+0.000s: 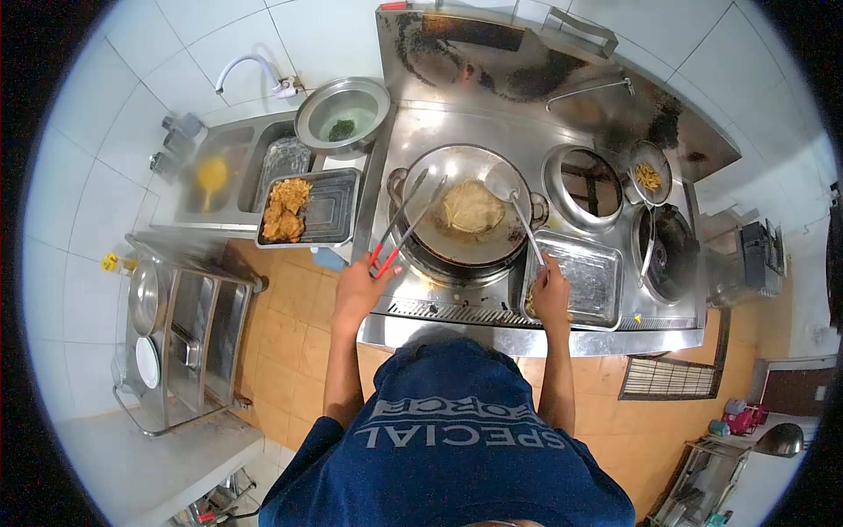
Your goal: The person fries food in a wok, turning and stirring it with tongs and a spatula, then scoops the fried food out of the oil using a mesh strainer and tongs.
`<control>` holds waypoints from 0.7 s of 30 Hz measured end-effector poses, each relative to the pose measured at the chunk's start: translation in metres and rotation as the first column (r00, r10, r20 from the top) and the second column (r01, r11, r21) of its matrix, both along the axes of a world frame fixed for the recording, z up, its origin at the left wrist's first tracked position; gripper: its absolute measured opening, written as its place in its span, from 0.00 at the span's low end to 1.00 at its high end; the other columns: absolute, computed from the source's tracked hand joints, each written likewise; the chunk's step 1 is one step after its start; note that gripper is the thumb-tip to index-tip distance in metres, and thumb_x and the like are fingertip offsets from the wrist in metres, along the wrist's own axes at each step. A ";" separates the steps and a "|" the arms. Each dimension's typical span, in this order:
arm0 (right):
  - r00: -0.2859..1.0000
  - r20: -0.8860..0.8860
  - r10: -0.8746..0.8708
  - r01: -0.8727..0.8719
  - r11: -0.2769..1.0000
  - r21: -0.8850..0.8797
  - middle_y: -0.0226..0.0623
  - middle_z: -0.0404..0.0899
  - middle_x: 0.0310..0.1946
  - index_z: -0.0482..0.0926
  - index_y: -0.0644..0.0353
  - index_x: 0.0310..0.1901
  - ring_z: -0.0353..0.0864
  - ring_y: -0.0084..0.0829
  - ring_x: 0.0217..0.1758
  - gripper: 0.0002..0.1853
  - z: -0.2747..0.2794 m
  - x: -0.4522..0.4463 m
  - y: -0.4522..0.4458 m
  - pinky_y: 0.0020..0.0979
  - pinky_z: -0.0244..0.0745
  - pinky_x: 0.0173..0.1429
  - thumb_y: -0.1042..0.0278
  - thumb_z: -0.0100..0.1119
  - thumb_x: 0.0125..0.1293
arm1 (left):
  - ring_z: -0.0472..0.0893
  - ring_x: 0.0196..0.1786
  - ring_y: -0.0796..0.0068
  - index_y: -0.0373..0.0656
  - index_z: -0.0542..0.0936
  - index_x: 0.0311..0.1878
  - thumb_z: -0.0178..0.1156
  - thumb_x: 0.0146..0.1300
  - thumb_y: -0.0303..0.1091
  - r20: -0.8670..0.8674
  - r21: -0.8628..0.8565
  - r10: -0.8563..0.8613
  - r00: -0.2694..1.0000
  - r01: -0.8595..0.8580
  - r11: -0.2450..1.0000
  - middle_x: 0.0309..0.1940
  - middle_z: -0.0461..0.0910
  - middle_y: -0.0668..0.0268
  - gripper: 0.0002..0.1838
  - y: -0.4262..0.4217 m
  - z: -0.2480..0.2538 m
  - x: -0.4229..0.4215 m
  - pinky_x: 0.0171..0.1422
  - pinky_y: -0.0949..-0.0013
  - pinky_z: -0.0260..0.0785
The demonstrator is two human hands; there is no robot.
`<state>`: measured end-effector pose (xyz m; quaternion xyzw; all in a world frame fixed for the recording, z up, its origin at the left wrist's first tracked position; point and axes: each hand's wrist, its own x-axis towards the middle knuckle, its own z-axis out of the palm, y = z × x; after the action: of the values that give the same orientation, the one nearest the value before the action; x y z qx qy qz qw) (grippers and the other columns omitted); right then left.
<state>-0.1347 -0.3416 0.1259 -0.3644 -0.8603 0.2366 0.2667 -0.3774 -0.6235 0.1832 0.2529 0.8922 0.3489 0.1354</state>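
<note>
My left hand [358, 288] is closed around the red handles of metal tongs [387, 261], whose arms stand apart and reach over the left side of the wok. My right hand [551, 294] grips the long handle of a ladle [503, 182]. The ladle's round head is inside the wok, at the upper right. A two-handled wok [435, 249] sits on the burner, and a pale, battered-looking mass of food [474, 209] is frying in bubbling oil at its middle. Neither tool clearly grips the food.
Left of the wok, a metal tray [332, 211] holds golden fried pieces [285, 211]. Behind it stands a steel bowl [367, 95] with something green inside. Another metal tray [590, 279] lies beneath my right forearm. A strainer with fried strips [648, 176] rests at the right.
</note>
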 end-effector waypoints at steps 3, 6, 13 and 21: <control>1.000 -0.015 -0.002 0.002 1.000 -0.012 0.57 0.78 0.26 0.78 0.59 0.56 0.79 0.54 0.25 0.15 0.002 0.001 0.000 0.46 0.69 0.30 0.75 0.53 0.70 | 0.82 0.31 0.43 0.36 0.76 0.34 0.71 0.57 0.53 0.020 -0.005 0.009 1.000 -0.008 1.000 0.22 0.79 0.46 0.26 -0.001 0.003 0.003 0.36 0.50 0.70; 0.998 -0.058 0.015 -0.017 0.999 -0.035 0.56 0.78 0.25 0.78 0.59 0.56 0.78 0.52 0.24 0.15 0.004 0.004 -0.001 0.44 0.69 0.30 0.75 0.53 0.70 | 0.82 0.32 0.44 0.36 0.76 0.33 0.71 0.57 0.53 0.004 -0.018 0.000 1.000 0.000 1.000 0.22 0.79 0.46 0.26 0.000 0.003 0.006 0.36 0.51 0.70; 0.992 -0.124 0.036 -0.039 0.999 -0.024 0.53 0.78 0.25 0.78 0.60 0.56 0.78 0.46 0.24 0.15 0.013 0.003 -0.007 0.41 0.70 0.32 0.76 0.53 0.69 | 0.81 0.30 0.45 0.36 0.76 0.33 0.72 0.57 0.52 0.064 -0.029 -0.032 0.997 0.034 0.999 0.21 0.78 0.47 0.25 0.004 0.005 0.006 0.36 0.52 0.69; 0.972 0.223 0.075 -0.035 0.984 -0.177 0.55 0.81 0.31 0.80 0.62 0.51 0.82 0.51 0.32 0.12 -0.002 0.015 -0.004 0.43 0.73 0.37 0.69 0.51 0.71 | 0.80 0.29 0.45 0.37 0.76 0.32 0.72 0.56 0.53 0.015 0.003 -0.060 0.998 0.060 0.998 0.21 0.78 0.47 0.26 0.007 0.005 0.006 0.35 0.52 0.69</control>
<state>-0.1199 -0.3461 0.1234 -0.3868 -0.8714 0.2738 0.1270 -0.3711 -0.6167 0.1878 0.2772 0.8825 0.3480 0.1525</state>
